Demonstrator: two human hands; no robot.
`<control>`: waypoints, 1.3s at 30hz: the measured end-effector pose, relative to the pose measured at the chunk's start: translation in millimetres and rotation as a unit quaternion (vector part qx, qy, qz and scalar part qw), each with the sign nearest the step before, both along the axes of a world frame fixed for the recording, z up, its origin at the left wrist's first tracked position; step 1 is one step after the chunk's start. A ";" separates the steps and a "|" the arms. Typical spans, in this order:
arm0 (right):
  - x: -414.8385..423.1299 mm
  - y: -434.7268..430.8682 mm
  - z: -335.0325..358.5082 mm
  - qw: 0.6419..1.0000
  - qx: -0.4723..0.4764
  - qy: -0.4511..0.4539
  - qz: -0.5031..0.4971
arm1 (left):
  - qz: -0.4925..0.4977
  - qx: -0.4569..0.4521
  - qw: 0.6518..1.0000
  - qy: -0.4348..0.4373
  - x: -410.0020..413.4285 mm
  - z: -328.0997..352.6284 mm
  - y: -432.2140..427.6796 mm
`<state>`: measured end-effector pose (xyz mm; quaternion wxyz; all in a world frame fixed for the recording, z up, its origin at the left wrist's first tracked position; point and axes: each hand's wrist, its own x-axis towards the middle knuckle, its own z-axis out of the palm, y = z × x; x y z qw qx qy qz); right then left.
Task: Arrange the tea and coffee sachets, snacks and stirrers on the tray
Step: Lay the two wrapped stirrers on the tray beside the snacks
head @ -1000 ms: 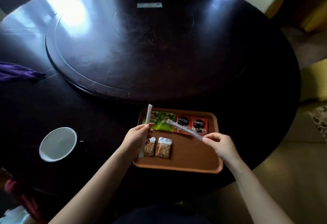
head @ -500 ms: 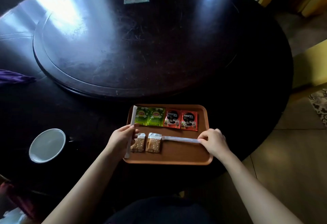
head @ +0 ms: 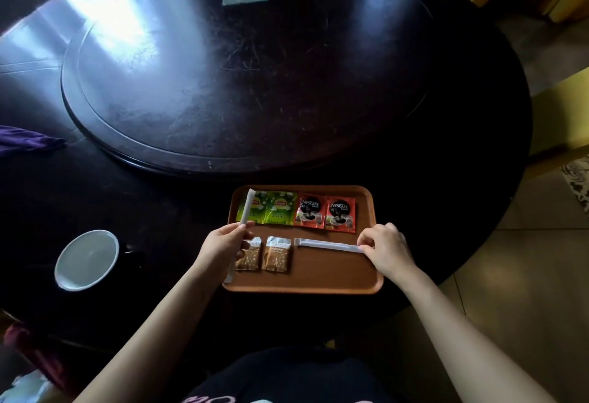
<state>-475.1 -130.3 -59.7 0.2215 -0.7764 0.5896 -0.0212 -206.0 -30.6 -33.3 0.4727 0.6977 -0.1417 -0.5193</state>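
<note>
**Two wrapped stirrers in hand over a stocked tray**

On the brown tray (head: pixel 369 278), near the worktop's near edge, the far row holds two green tea sachets (head: pixel 274 216) at left and two red coffee sachets (head: pixel 325 216) at right. Nearer, two tan snack packets (head: pixel 276 254) lie side by side at left. The right hand (head: pixel 387 249) pinches the right end of a white wrapped stirrer (head: pixel 328 245) lying flat across the tray, right of the snacks. The left hand (head: pixel 223 248) is closed around a second stirrer (head: pixel 247 208) along the tray's left edge, its far end over the leftmost tea sachet. A white-lined mug (head: pixel 85 259) stands on the dark round worktop (head: pixel 462 147) to the left.
</note>
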 end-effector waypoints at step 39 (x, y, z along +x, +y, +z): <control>-30.3 52.3 -5.5 0.914 0.123 -0.250 -0.295 | -0.378 -0.031 0.842 -0.384 -77.6 -17.5 -10.3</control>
